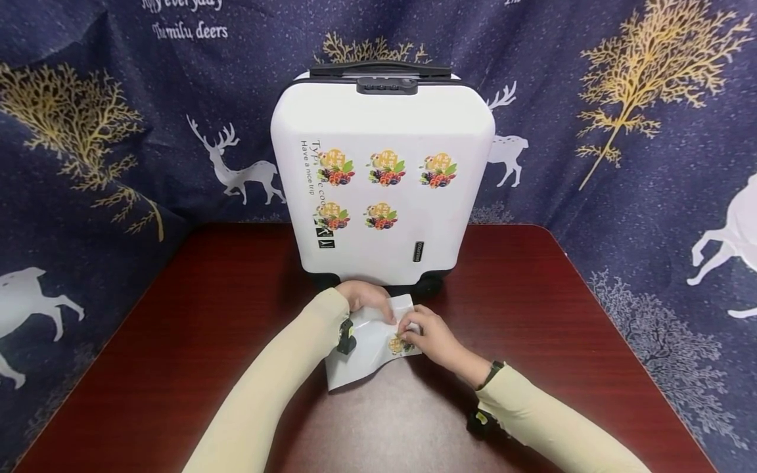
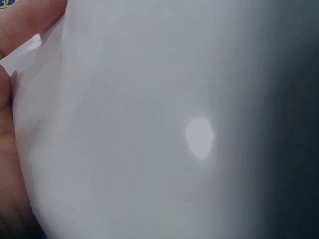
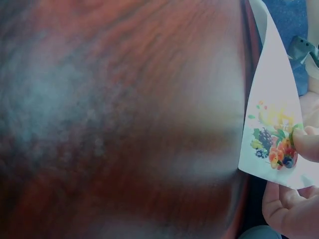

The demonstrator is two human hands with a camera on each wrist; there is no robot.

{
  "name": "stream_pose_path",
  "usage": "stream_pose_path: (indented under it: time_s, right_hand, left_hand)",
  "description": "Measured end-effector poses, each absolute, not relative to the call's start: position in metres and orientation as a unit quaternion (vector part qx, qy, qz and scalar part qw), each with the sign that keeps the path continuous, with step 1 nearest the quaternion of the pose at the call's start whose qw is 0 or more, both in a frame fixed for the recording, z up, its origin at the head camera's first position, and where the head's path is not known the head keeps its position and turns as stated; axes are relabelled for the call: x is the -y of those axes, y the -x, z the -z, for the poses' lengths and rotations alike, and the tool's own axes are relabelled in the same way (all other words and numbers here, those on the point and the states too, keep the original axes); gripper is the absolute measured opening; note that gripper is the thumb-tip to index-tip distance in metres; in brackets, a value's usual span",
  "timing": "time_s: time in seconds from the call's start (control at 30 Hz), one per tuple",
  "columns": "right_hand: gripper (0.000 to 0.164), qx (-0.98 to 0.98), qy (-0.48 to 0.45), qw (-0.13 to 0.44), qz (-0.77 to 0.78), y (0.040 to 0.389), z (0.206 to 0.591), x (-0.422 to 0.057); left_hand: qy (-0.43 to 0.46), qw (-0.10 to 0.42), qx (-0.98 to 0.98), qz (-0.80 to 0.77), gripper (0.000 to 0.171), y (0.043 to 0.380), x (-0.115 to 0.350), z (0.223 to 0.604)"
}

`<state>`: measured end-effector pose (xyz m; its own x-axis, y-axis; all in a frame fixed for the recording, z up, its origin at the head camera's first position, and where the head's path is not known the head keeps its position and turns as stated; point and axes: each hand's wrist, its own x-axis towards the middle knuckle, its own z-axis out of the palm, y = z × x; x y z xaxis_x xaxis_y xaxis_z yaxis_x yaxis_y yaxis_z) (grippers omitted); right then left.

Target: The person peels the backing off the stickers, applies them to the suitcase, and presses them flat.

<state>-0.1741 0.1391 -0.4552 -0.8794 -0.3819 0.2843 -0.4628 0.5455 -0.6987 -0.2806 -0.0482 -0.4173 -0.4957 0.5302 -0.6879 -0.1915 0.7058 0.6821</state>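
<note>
A white sticker sheet (image 1: 361, 351) is held slightly bent above the table, below the suitcase. My left hand (image 1: 368, 299) grips its upper part; the left wrist view shows the fingers (image 2: 30, 25) at the sheet's edge, and the sheet fills most of that view. With thumb and fingers my right hand (image 1: 434, 336) pinches the sheet's right end, at a fruit-printed sticker (image 3: 274, 142). The thumb (image 3: 306, 142) lies on the sticker's edge, and other fingers are under the sheet. Whether the sticker's edge is lifted, I cannot tell.
A white suitcase (image 1: 384, 118) stands upright at the back of the dark red table (image 1: 532, 315). Several fruit stickers (image 1: 387, 168) are on its front, in two rows. Behind hangs a dark blue cloth (image 1: 532, 39) with deer and trees.
</note>
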Motion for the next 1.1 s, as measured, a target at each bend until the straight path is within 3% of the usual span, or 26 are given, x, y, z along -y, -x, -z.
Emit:
stream_pose_path:
  time_s: [0.33, 0.73, 0.97, 1.1]
  right_hand:
    - [0.004, 0.887, -0.214, 0.034, -0.408, 0.1744, 0.4531, -0.1396]
    - [0.011, 0.888, -0.218, 0.157, -0.373, 0.1705, 0.4571, -0.1399]
    - [0.012, 0.892, -0.224, 0.198, -0.339, 0.1698, 0.4558, -0.1387]
    - [0.011, 0.894, -0.228, 0.201, -0.328, 0.1697, 0.4547, -0.1384]
  left_hand:
    - [-0.116, 0.481, -0.793, -0.356, 0.029, 0.28, 0.0502, 0.4166]
    - [-0.104, 0.467, -0.8, -0.362, 0.039, 0.2813, 0.0565, 0.4183]
    - [-0.168, 0.396, -0.863, -0.266, 0.055, 0.2832, 0.0562, 0.4221]
    - [-0.178, 0.383, -0.874, -0.239, 0.057, 0.2836, 0.0543, 0.4221]
